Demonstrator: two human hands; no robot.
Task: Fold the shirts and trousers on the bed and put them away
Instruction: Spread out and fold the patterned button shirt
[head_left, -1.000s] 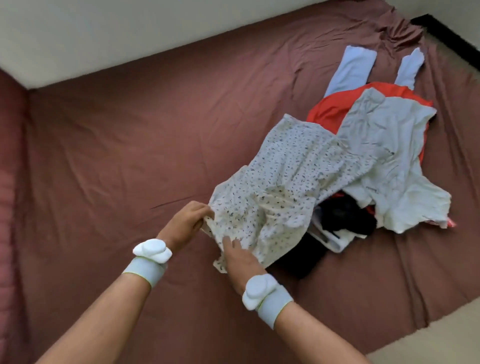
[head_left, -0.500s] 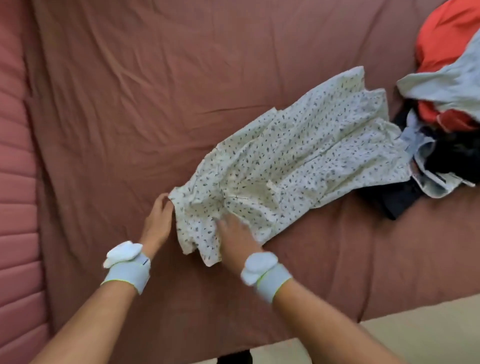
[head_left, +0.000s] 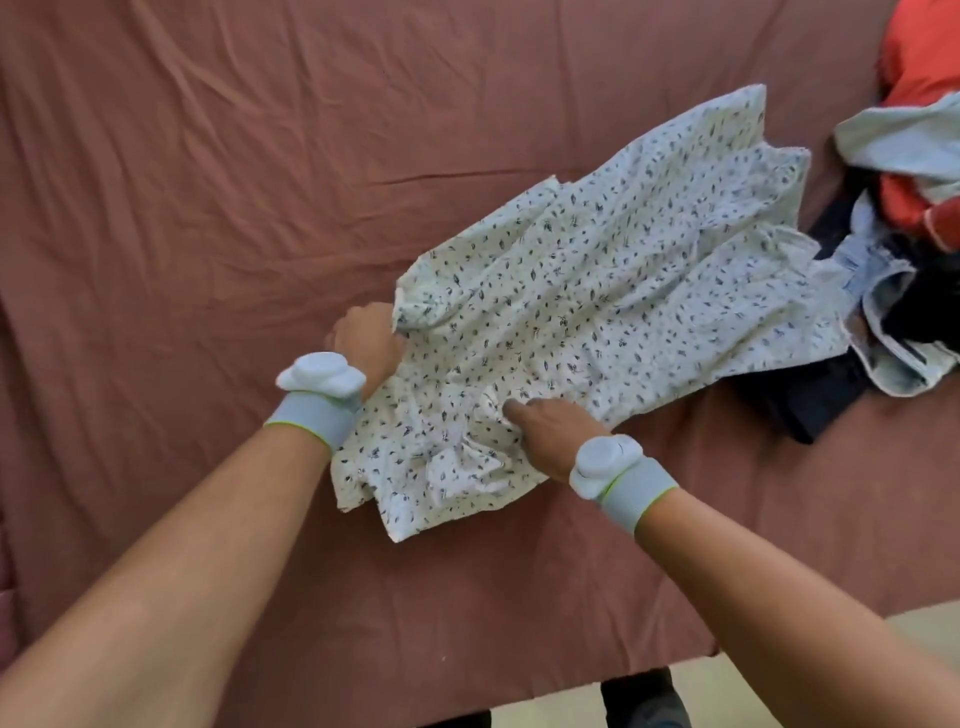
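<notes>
A white shirt with a small dark leaf print (head_left: 613, 291) lies spread and rumpled on the brown bed sheet (head_left: 208, 208), running from the middle toward the upper right. My left hand (head_left: 363, 338) is at its left edge, fingers tucked under a fold of the fabric and gripping it. My right hand (head_left: 550, 431) rests on the lower part of the shirt, fingers pinching a bunch of cloth. Both wrists wear grey bands with white devices.
A pile of other clothes sits at the right edge: an orange garment (head_left: 919, 57), a pale blue one (head_left: 904, 140), a light denim piece (head_left: 883, 332) and dark fabric (head_left: 810, 400). The bed's front edge (head_left: 675, 670) runs along the bottom right, with floor beyond.
The printed shirt was pulled off the pile and dragged left onto open sheet. My left hand moved up along its left edge and took hold of a fold; the right hand stays on the lower part.
</notes>
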